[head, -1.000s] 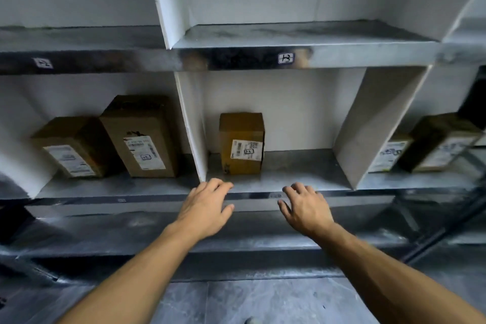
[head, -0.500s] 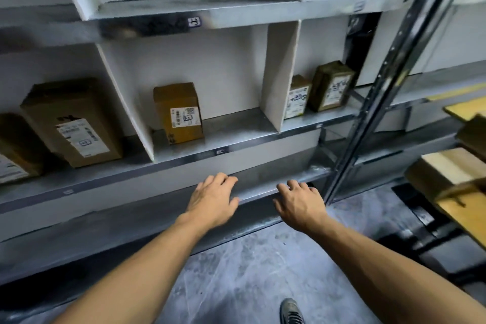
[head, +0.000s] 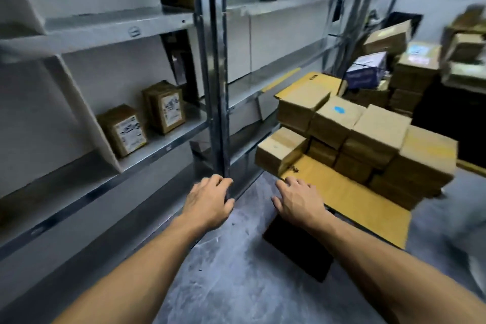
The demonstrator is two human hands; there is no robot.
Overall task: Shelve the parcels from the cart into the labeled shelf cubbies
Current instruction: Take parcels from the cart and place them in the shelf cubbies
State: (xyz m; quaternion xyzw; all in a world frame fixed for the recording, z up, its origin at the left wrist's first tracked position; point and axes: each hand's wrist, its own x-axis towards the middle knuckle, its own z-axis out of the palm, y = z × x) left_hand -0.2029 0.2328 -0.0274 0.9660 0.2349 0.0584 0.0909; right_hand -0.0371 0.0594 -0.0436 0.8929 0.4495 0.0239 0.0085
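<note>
Several brown cardboard parcels [head: 339, 123] are stacked on the cart [head: 352, 200], whose deck is lined with yellow cardboard, at the right. My right hand [head: 297, 200] hovers over the cart's near edge, fingers apart, holding nothing. My left hand [head: 210, 200] hangs open in front of the metal shelf upright [head: 219, 87]. Two labelled parcels stand in a shelf cubby on the left, one nearer [head: 123, 130] and one further back [head: 164, 106]. A single small parcel [head: 278, 150] sits at the cart's near left corner.
White dividers [head: 79, 113] split the grey metal shelves [head: 157, 144] into cubbies. A second shelf bay [head: 276, 73] continues to the right of the upright. More boxes [head: 410, 66] pile up at the back right. Grey floor [head: 223, 271] lies between shelf and cart.
My view has swung right, from the shelf cubbies to the cart. Both hands stayed open and moved along, the right one now over the cart's edge.
</note>
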